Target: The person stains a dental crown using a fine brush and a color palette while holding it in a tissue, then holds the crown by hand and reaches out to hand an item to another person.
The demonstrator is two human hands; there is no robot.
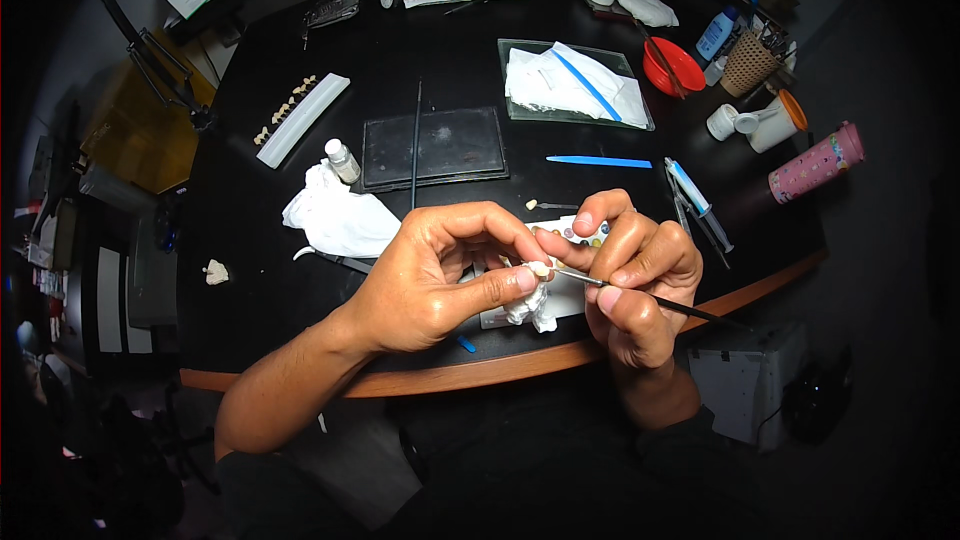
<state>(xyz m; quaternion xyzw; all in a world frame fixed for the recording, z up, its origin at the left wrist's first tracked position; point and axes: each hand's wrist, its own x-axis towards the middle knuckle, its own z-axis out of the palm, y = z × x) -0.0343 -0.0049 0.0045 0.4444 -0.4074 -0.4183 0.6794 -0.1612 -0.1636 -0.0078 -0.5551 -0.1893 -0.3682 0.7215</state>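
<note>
- pinching a small tooth-shaped piece (541, 268) between thumb and fingers of the left hand (440, 280), above crumpled white tissue (540, 313), probably leaving one face exposed
- pinching a slim brush (690, 311) near its tip with the right hand (645, 275), likely for control
- with a right finger extended leftward, perhaps bracing
- with both forearms angled inward over the desk edge (480, 372)

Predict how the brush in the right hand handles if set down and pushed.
The brush is probably stiff: it runs straight past the right hand. It is likely light, being slim and tapered. It may roll when nudged, since no flat side shows.
</note>
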